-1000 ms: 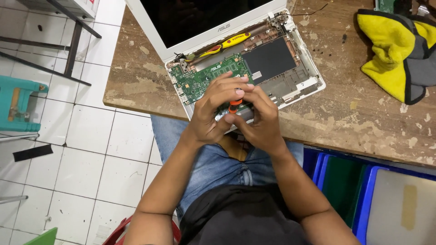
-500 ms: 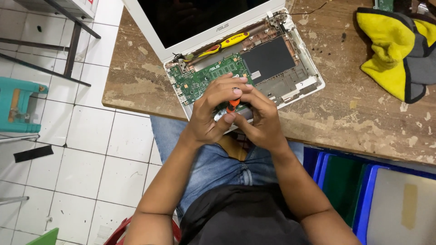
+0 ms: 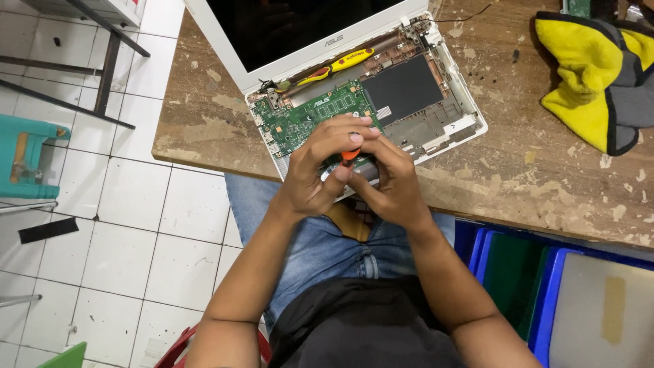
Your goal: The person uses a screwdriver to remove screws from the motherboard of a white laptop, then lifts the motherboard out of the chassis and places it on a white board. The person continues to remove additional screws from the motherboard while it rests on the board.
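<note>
Both hands were pressed together over the front edge of an open laptop [image 3: 381,102] that had its cover off. The left hand [image 3: 317,174] and the right hand [image 3: 392,184] were closed around a small tool with an orange tip [image 3: 349,155]. Only the orange bit showed between the fingers, so I could not tell what kind of tool it was. It sat just at the 6 o'clock side of the green board [image 3: 306,119], right by the near edge of the wooden table [image 3: 531,177].

To do this step well, I think the hands should stay low and steady, close to the laptop. The tool should be held straight and pushed softly, so it does not slip and scratch the green board. Small turns would be safer than big ones.

Counting the things: there was one laptop, with one dark screen at 12 o'clock. There was one green board and one flat black block [image 3: 402,88] at its 3 o'clock side. One yellow and red tool [image 3: 340,65] lay along the hinge. One yellow and grey cloth [image 3: 593,75] lay well apart at 2 o'clock on the table. Two blue bins [image 3: 545,286] stood under the table at 4 o'clock. One teal stool [image 3: 27,157] stood on the white floor at 9 o'clock.
</note>
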